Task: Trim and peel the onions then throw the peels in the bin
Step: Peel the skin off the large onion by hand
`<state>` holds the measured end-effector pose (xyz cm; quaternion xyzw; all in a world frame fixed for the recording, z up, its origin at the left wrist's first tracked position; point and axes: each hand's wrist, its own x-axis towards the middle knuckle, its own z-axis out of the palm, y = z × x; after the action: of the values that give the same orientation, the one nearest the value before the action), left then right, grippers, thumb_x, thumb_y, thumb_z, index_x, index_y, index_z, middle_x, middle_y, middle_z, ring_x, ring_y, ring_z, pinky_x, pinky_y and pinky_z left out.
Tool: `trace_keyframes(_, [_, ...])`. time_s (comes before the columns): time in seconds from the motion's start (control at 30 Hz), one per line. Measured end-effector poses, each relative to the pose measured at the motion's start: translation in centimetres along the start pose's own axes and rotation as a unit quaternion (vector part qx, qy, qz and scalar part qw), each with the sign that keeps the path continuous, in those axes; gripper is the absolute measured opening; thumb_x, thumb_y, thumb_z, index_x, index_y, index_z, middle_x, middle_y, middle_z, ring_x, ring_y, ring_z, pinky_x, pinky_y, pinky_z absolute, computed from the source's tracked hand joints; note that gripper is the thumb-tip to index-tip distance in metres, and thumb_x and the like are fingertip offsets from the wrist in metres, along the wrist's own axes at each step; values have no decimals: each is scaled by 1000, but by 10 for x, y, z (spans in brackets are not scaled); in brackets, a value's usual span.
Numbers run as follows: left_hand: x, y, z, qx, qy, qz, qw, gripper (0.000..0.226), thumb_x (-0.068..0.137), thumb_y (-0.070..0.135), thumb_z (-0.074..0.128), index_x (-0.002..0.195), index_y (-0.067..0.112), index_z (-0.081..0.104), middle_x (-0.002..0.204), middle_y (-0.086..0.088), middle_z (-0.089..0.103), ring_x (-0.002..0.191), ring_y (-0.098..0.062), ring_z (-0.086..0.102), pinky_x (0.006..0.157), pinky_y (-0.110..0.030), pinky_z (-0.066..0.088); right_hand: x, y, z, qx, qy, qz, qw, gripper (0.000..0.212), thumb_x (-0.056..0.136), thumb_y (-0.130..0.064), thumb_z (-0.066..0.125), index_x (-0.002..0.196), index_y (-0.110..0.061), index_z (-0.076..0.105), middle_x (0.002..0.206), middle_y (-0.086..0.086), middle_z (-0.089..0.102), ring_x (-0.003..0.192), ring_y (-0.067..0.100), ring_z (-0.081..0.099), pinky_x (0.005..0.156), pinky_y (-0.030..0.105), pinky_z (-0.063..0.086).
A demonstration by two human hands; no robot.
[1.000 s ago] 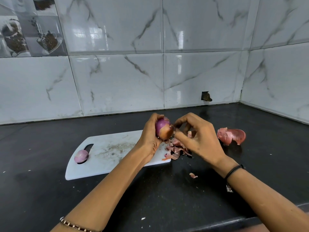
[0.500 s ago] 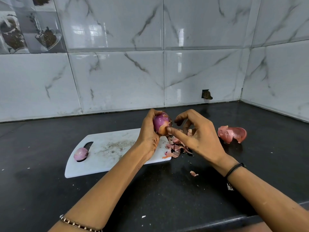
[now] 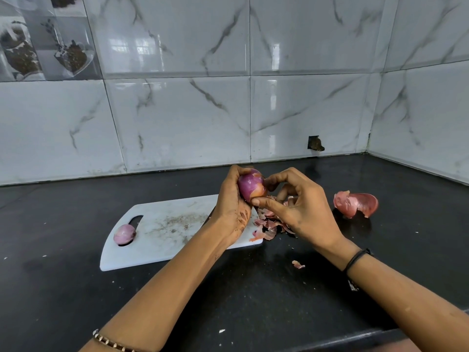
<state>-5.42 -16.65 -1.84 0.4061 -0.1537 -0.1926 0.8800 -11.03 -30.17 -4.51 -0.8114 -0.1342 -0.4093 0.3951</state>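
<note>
Between the two hands, held up in the air, is the onion (image 3: 250, 184) being peeled. The left hand (image 3: 232, 207) wraps it from behind, fingers curled round it. The right hand (image 3: 302, 207) is closed on its right side, forefinger hooked over the top and thumb tip (image 3: 256, 201) pressed at the lower edge, where tan dry skin sits beside bare purple flesh.

The step looks to be stripping that last papery patch. It would go best by catching the skin's edge with the thumbnail and drawing it along the curve, while the left hand turns the onion to meet the pull. The bare layer looks slick, so the left grip wants to be firm but not crushing. Working over the heap below would keep the scraps together for the bin, which is not in view.

Beyond the hands rises a marble-patterned tiled wall (image 3: 177, 123), with a small broken hole (image 3: 315, 143) low down past the right hand. The table (image 3: 253, 301) is black and speckled with crumbs. Under the left hand lies a white cutting board (image 3: 165, 240). Well right of the right hand sits a large pink peel shell (image 3: 355, 203), and beneath that hand a peel pile (image 3: 271, 224) touches the board's edge. Far left of the left hand a peeled onion (image 3: 124, 233) rests at the board's handle slot. One small scrap (image 3: 297, 264) lies nearer the person than the right hand.
</note>
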Motion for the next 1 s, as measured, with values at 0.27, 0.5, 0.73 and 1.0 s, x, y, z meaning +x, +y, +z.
trace_keyframes(0.27, [-3, -2, 4, 1, 5, 10, 1000, 12, 98, 16, 51, 106, 8, 55, 88, -8, 59, 65, -16, 61, 48, -22, 51, 0, 0, 0, 23, -16, 16, 999, 34, 77, -29, 88, 102, -15, 69, 101, -6, 65, 56, 16, 62, 58, 22, 52])
trace_keyframes(0.5, [0, -2, 0, -3, 4, -16, 1000, 12, 96, 18, 54, 99, 8, 59, 85, -10, 61, 71, -19, 61, 52, -24, 53, -2, 1, 4, 19, -48, 11, 999, 15, 85, -21, 83, 91, -14, 70, 94, -5, 64, 59, 15, 61, 61, 18, 47])
trace_keyframes(0.73, [-1, -2, -1, -19, -9, -7, 1000, 14, 96, 15, 52, 103, 6, 59, 89, -10, 62, 67, -20, 68, 49, -25, 54, -2, 1, 1, 39, -31, 52, 997, 39, 77, -33, 88, 103, -19, 64, 89, -7, 67, 55, 20, 61, 54, 16, 45])
trace_keyframes(1.0, [-2, 0, 0, -25, -25, -19, 999, 12, 96, 16, 53, 93, 7, 61, 80, -10, 67, 66, -20, 71, 50, -23, 53, -1, 0, 1, 49, -34, 49, 997, 35, 78, -28, 87, 104, -18, 66, 99, -3, 67, 55, 22, 63, 54, 18, 48])
